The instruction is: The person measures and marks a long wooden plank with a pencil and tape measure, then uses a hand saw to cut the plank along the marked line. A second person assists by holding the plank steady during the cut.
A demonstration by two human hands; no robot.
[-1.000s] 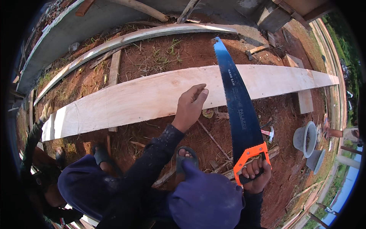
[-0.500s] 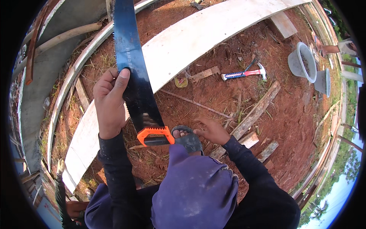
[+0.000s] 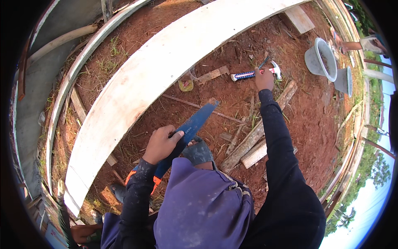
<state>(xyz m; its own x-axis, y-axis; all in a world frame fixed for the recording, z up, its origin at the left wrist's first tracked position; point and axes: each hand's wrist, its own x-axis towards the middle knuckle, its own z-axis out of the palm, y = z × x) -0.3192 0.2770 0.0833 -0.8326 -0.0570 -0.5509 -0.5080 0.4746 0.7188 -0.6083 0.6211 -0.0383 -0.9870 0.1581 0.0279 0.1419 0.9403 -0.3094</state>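
Handsaw, blue-bladed with an orange handle, held slantwise left of centre above the red soil. From left to right: a grey wall fills the far side, followed by a narrow curved timber. Beside it, a broad pale board sweeps from lower left to upper right. The left grip is closed on the saw's blade, thumb laid over its upper face; the blade's tip points up and to the right, and the left forearm partly hides the handle. Just beneath the blade is a sandalled foot. Farther right, the right grip meets the claw hammer near its head; whether the fingers close on the hammer or on the thin dark rod beside it cannot be told. Below lie rough timber offcuts; at far right stand a grey bucket and a second container.
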